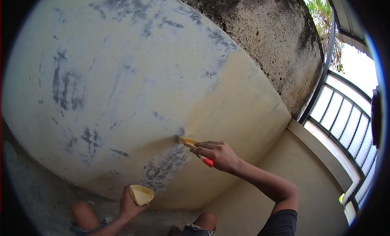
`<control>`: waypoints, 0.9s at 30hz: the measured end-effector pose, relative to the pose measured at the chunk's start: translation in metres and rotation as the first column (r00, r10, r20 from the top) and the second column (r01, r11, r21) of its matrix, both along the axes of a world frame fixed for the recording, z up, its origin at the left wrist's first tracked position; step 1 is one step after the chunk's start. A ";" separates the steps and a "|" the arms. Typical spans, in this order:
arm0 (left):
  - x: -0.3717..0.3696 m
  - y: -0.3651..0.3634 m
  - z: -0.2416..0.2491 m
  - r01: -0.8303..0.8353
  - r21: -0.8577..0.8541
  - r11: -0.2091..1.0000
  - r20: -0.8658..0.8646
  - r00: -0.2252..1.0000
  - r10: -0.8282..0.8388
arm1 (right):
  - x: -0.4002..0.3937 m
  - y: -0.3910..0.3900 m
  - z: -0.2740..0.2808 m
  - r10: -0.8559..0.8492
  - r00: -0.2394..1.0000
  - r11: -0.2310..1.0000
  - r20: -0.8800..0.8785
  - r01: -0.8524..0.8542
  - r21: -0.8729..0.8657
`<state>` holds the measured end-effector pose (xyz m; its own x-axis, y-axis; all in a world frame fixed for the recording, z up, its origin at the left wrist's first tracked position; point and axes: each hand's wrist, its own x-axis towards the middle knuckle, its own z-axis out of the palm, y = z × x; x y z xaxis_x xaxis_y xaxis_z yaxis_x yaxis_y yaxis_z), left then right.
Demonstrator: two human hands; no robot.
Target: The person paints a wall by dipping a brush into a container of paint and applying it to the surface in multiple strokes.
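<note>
The right hand (217,154) is gripping a red-handled paintbrush (195,148), pressing its yellow-loaded bristles against the patchy cream plaster wall (122,85). Nearer and to the left, the left hand (129,205) is clasping a small cup of yellow paint (141,194).

The right hand (217,154) is raised in front of the body, the bare forearm running down and to the right to a bent elbow, where a dark short sleeve begins. Its fingers (205,146) are curled closed, knuckles up, pointing left. The left hand (129,203) sits lower, near the bottom of the view, the forearm coming up from below, the fingers wrapped shut and the wrist slightly bent. Both bare knees show at the bottom edge.
</note>
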<state>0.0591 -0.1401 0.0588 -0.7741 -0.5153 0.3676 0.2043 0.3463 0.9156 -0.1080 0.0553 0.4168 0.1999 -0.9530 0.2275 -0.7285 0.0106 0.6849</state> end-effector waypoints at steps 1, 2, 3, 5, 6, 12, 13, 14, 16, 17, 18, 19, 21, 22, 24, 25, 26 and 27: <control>-0.001 0.001 -0.002 0.000 -0.001 1.000 -0.006 1.000 0.000 | -0.001 0.001 0.004 -0.091 0.972 0.996 0.217 0.086 0.030; -0.001 0.002 -0.004 0.000 -0.001 1.000 -0.010 1.000 0.000 | 0.000 0.000 0.011 -0.181 0.889 0.983 0.422 0.164 0.077; -0.001 0.002 -0.005 0.004 -0.003 1.000 -0.012 1.000 -0.004 | 0.000 -0.001 0.029 -0.155 0.871 0.983 0.465 0.182 -0.013; -0.001 0.004 -0.005 0.025 -0.001 1.000 0.000 1.000 -0.025 | -0.002 -0.002 0.071 -0.133 0.769 0.904 0.625 0.352 -0.241; -0.003 0.005 -0.007 0.023 0.003 1.000 -0.005 1.000 -0.023 | -0.011 0.001 0.095 -0.034 0.822 0.883 0.568 0.291 -0.369; -0.008 0.005 -0.018 0.027 -0.021 0.999 0.025 0.999 -0.026 | -0.015 0.005 0.222 -0.010 0.976 0.610 0.220 0.180 -0.772; -0.009 0.005 -0.019 0.018 -0.019 1.000 0.025 1.000 -0.018 | -0.014 0.005 0.223 -0.009 0.975 0.609 0.223 0.182 -0.772; -0.008 0.005 -0.020 0.009 -0.016 1.000 0.027 1.000 -0.009 | -0.014 0.005 0.223 -0.028 0.993 0.619 0.115 0.108 -0.778; -0.006 0.005 -0.017 0.019 -0.009 1.000 0.028 0.999 -0.019 | -0.017 0.006 0.216 -0.044 0.999 0.629 0.009 0.035 -0.777; -0.005 0.004 -0.014 0.030 -0.002 1.000 0.023 0.999 -0.030 | -0.019 0.010 0.207 -0.066 0.986 0.683 -0.152 -0.066 -0.728; -0.005 0.004 -0.013 0.026 -0.001 1.000 0.025 0.999 -0.026 | -0.022 0.012 0.197 -0.073 0.947 0.736 -0.312 -0.160 -0.658; -0.003 0.004 -0.012 0.033 0.006 0.999 0.024 0.999 -0.033 | -0.034 0.015 0.182 -0.049 0.984 0.712 -0.172 -0.086 -0.697; -0.002 0.003 -0.014 0.043 0.015 0.999 0.028 0.999 -0.043 | -0.041 0.018 0.134 -0.140 0.970 0.820 -0.201 0.000 -0.572; -0.004 0.002 -0.017 0.042 0.013 0.999 0.030 0.999 -0.042 | -0.045 0.020 0.102 -0.157 0.969 0.871 -0.192 0.045 -0.489; -0.003 0.003 -0.016 0.040 0.016 0.999 0.031 0.999 -0.041 | -0.039 0.026 0.031 -0.139 0.978 0.938 -0.155 0.080 -0.338; 0.000 0.003 -0.011 0.031 0.020 0.999 0.023 0.999 -0.032 | -0.030 0.032 -0.002 -0.135 0.988 0.960 -0.078 0.111 -0.256; 0.000 0.003 -0.006 0.021 0.021 1.000 0.009 1.000 -0.021 | -0.020 0.038 -0.029 -0.107 0.994 0.984 0.020 0.109 -0.144; 0.000 0.003 -0.005 0.022 0.015 1.000 0.009 1.000 -0.022 | -0.015 0.042 -0.045 -0.092 0.988 0.995 0.125 0.096 -0.031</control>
